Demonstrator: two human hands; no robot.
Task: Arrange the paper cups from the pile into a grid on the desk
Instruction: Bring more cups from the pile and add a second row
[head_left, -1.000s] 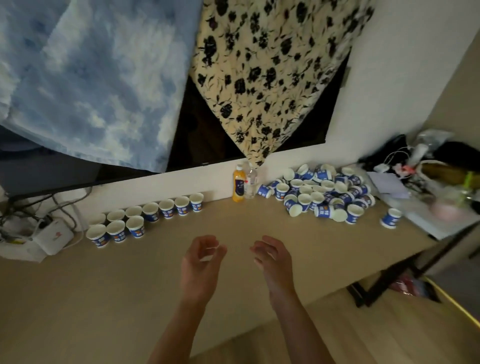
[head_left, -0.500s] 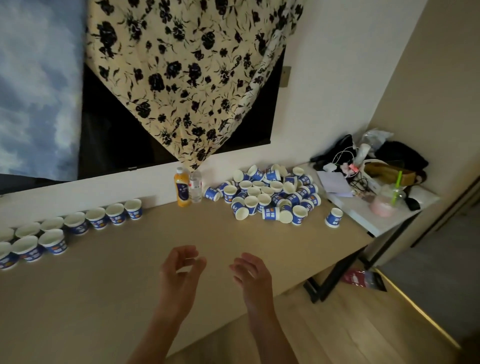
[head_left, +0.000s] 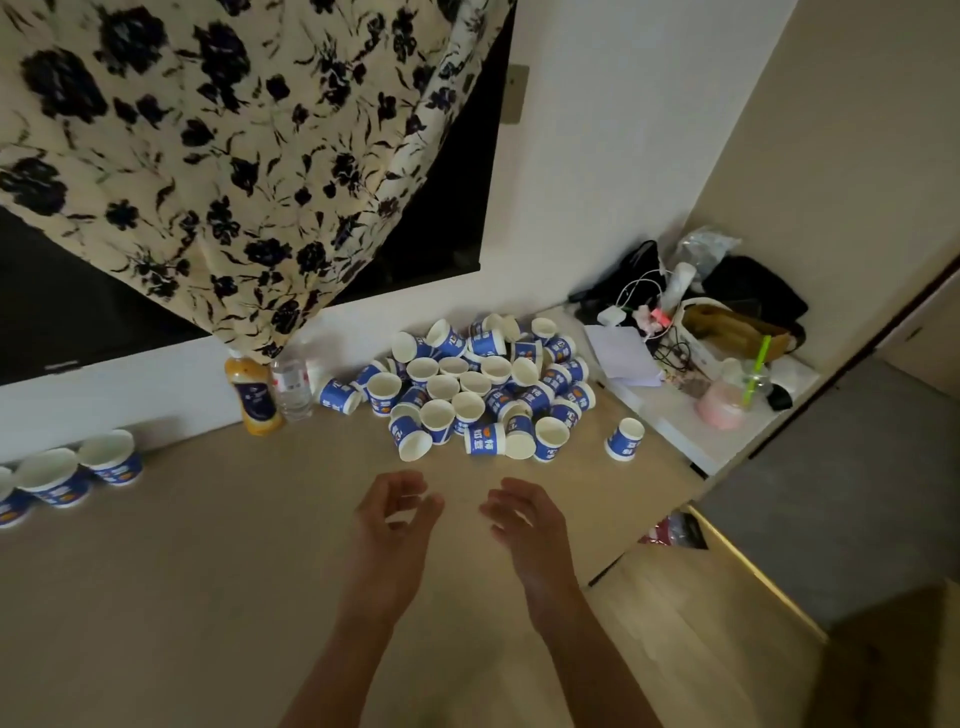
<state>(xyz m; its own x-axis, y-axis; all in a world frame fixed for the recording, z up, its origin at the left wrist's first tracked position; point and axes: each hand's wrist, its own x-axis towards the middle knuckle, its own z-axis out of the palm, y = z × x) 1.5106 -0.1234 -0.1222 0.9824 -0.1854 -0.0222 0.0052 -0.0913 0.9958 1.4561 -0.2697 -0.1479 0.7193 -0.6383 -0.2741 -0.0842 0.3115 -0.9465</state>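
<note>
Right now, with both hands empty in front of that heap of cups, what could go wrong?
The pile of cups is loose, with many on their sides; pulling one out may send others rolling toward the desk edge.
The lone cup sits near the desk's right end; a brush by the right hand could knock it off.
The orange bottle stands close beside the pile and might topple.

My way lies open
Bare desk up to the paper cup pile; juice bottle and water bottle guard its left, a stray cup its right.
</note>
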